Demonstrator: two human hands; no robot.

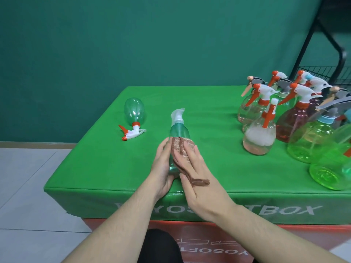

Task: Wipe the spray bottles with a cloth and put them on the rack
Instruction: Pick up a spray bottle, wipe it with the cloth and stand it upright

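Observation:
A clear teal spray bottle (179,130) with a white pump top stands at the front middle of the green table (209,168). My left hand (161,169) holds its left side, fingers curled round the body. A brown cloth (182,149) lies against the bottle's right side, and my right hand (197,177) presses it there with straight fingers; a cloth strip trails over the back of that hand. A second green bottle (133,111) with a red and white trigger lies on its side at the back left.
Several spray bottles (296,118), pink, clear and bright green, crowd the table's right side. A black wire rack (330,73) stands behind them at the far right. Grey floor tiles (28,177) lie left of the table; a red box (209,243) sits below it.

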